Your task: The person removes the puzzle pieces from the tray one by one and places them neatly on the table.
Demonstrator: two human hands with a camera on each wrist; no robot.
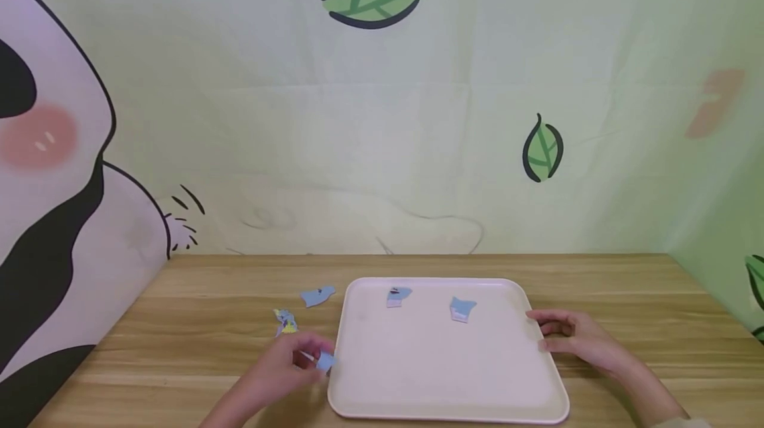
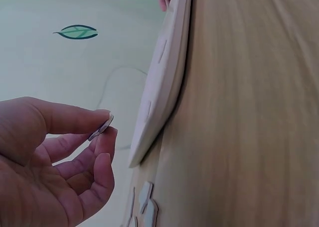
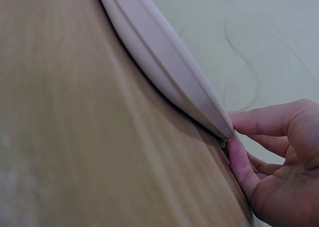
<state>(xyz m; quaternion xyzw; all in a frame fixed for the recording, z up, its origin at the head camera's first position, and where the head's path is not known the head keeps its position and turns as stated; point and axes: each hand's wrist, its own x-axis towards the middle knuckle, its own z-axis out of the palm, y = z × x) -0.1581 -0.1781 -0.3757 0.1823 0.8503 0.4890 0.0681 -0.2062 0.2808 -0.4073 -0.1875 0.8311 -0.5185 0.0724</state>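
My left hand [image 1: 289,365] pinches a small blue puzzle piece [image 1: 325,361] between thumb and fingertips, just off the tray's left edge. In the left wrist view the piece [image 2: 101,127] is seen nearly edge-on. At the right rim of the white tray [image 1: 447,375], my right hand [image 1: 575,338] grips the edge with thumb and fingers. The right wrist view shows the fingertips of this hand [image 3: 281,157] on both sides of the rim. Two blue-and-white puzzle pieces lie on the tray, one at the upper left [image 1: 398,296] and another farther right [image 1: 462,309].
Left of the tray, on the wooden table [image 1: 203,308], lie a blue puzzle piece [image 1: 318,296] and a blue-and-yellow one [image 1: 286,321]. A cloth backdrop [image 1: 418,149] with printed leaves and a panda stands behind the table.
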